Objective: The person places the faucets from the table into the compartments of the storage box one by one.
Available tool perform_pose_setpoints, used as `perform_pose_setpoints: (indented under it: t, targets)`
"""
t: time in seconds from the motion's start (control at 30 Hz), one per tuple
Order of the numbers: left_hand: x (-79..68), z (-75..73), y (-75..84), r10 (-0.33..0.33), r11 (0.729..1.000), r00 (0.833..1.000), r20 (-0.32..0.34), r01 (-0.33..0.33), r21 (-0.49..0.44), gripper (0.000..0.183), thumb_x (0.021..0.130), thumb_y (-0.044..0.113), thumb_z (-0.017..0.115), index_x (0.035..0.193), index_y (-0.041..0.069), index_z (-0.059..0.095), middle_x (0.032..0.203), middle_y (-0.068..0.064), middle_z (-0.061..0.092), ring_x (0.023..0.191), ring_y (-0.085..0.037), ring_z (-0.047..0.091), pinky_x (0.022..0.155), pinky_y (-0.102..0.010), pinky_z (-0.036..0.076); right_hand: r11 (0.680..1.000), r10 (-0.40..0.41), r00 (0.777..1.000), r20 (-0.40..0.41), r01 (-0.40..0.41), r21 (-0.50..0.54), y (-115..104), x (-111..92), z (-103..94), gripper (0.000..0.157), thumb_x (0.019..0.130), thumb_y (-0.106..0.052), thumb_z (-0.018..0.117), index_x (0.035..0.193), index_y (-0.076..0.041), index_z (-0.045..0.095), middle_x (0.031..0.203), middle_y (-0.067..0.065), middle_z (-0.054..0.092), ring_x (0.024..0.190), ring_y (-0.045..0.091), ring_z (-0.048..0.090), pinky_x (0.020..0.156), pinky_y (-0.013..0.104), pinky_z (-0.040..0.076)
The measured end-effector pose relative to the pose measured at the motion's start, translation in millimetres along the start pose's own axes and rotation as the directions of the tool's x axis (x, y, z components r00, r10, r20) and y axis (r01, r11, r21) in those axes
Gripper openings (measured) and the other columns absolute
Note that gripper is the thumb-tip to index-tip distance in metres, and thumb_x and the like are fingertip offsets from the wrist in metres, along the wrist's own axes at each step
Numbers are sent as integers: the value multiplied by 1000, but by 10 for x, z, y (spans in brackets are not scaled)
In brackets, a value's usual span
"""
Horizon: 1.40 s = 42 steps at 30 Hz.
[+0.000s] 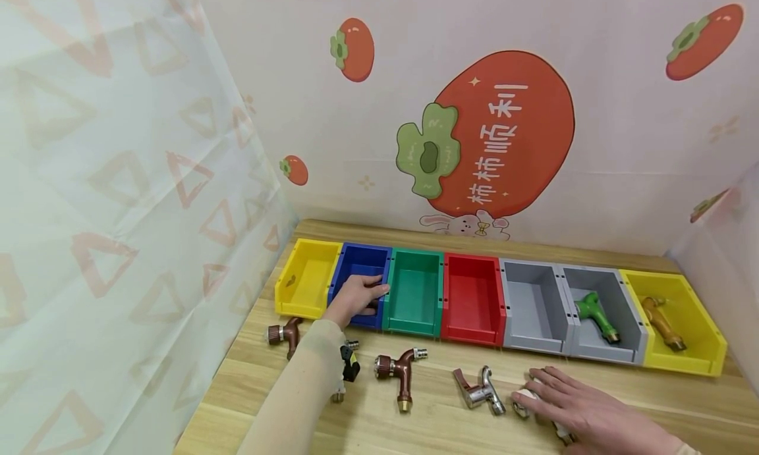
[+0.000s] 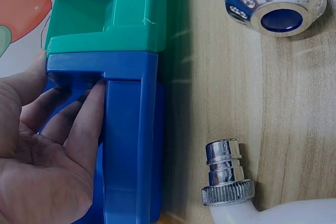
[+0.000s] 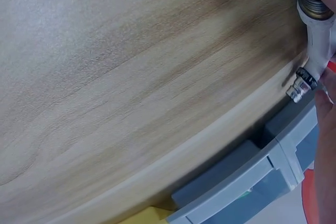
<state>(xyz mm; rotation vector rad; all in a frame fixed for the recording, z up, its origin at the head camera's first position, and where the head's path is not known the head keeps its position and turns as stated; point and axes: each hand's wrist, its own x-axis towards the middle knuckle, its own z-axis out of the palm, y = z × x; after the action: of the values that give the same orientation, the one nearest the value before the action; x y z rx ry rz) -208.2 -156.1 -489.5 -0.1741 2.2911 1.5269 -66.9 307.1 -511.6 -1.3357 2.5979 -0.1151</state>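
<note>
My left hand (image 1: 358, 297) grips the side wall of the blue bin (image 2: 128, 145) where it meets the green bin (image 2: 105, 40). The fingers reach inside the blue bin, and the thumb lies over the joint. At the front right, my right hand (image 1: 584, 405) holds a white faucet (image 3: 319, 40) with a ribbed metal nozzle, low over the wooden table. Much of that faucet is hidden under the hand. A chrome faucet (image 1: 481, 392) lies to its left, then a brown faucet (image 1: 403, 376).
Beside the blue bin stand yellow (image 1: 308, 277), red (image 1: 472, 297) and grey (image 1: 534, 310) bins. A green faucet (image 1: 597, 317) lies in another grey bin, an orange one (image 1: 663, 322) in the far-right yellow bin. Another brown faucet (image 1: 290, 335) and a partly hidden black-and-white one (image 1: 350, 364) lie near my left arm.
</note>
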Motion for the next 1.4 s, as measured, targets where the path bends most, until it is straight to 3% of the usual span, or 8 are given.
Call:
perform_pose_setpoints:
  t: [0.4,0.47,0.57,0.67,0.8,0.97,1.27,1.4]
  targets:
    - [3,4,-9,3,1000,1000,0,-3,-2,59,102,36,65,154,15,48,145,-13,59,120,-30,64,95,-47,58,996,-54,996,-76,48,-81,9,19,-60,89,89,-68,61,163,-30,29,159,5,45,141,31,46,98,46,54]
    - [2,5,-10,4,1000,1000,-1,-4,1,59,102,36,64,154,15,47,145,-13,59,120,-29,64,94,-47,58,991,-70,991,-112,56,-119,17,29,-76,90,88,-68,61,163,-29,31,158,5,47,141,30,45,107,37,45]
    - [2,6,-13,6,1000,1000,-1,-6,4,59,102,36,64,155,15,47,145,-13,59,119,-29,65,93,-45,59,975,-139,971,-193,101,-196,55,48,-74,90,87,-67,65,161,-26,36,154,9,52,145,28,39,122,24,16]
    - [3,6,-18,6,1000,1000,0,-6,7,59,102,36,64,154,15,48,144,-12,60,118,-28,65,92,-44,60,955,-215,941,-261,147,-259,118,67,-61,90,86,-65,70,159,-21,41,149,13,55,153,23,25,124,23,-8]
    - [7,5,-22,6,1000,1000,-2,-6,7,59,102,36,65,154,16,48,144,-12,59,118,-29,65,92,-44,60,938,-259,921,-293,166,-305,188,81,-76,89,85,-60,76,157,-19,44,148,14,56,157,19,9,127,29,-5]
    - [-6,4,-15,3,1000,1000,-3,-3,7,59,101,36,65,154,16,48,144,-12,59,118,-28,65,92,-44,60,937,-240,925,-295,142,-318,232,76,-122,88,85,-62,73,157,-20,44,147,16,57,158,19,0,126,30,-7]
    - [-18,0,-1,9,1000,1000,-3,-9,11,59,102,35,65,154,14,48,144,-14,59,121,-30,64,92,-44,60,936,-215,927,-309,105,-337,296,89,-238,96,79,-64,76,157,-20,43,149,17,55,158,18,0,126,29,-6]
    - [-10,1,-2,6,1000,1000,-3,-6,12,59,102,36,65,154,15,48,144,-13,60,120,-30,64,92,-44,60,936,-200,925,-322,84,-341,325,113,-272,93,82,-65,73,158,-21,43,153,14,51,158,18,0,125,27,-6]
